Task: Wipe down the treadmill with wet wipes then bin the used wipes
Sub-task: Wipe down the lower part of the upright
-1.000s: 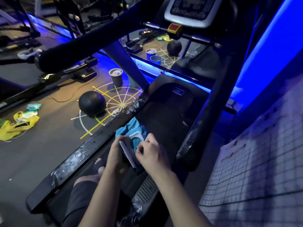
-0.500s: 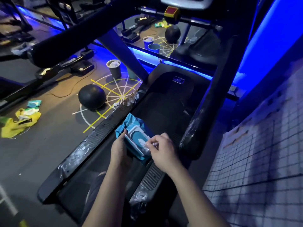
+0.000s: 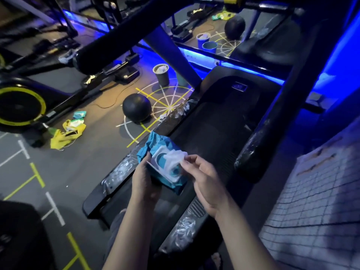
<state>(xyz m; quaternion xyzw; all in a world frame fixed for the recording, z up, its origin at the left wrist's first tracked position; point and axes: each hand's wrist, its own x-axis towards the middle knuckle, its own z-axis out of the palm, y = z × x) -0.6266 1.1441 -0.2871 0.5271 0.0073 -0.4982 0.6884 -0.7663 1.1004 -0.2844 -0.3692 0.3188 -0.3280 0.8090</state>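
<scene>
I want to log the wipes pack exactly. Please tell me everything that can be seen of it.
The wipes pack is a soft, crinkled blue packet with a white plastic lid on top, which looks open. The left hand grips it from its left side and holds it tilted above the treadmill. A white wipe sticks out of the opening, pinched by the right hand.

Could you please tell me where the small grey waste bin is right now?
In the head view, the small grey waste bin stands on the floor left of the black treadmill, beyond the round black medicine ball.
</scene>
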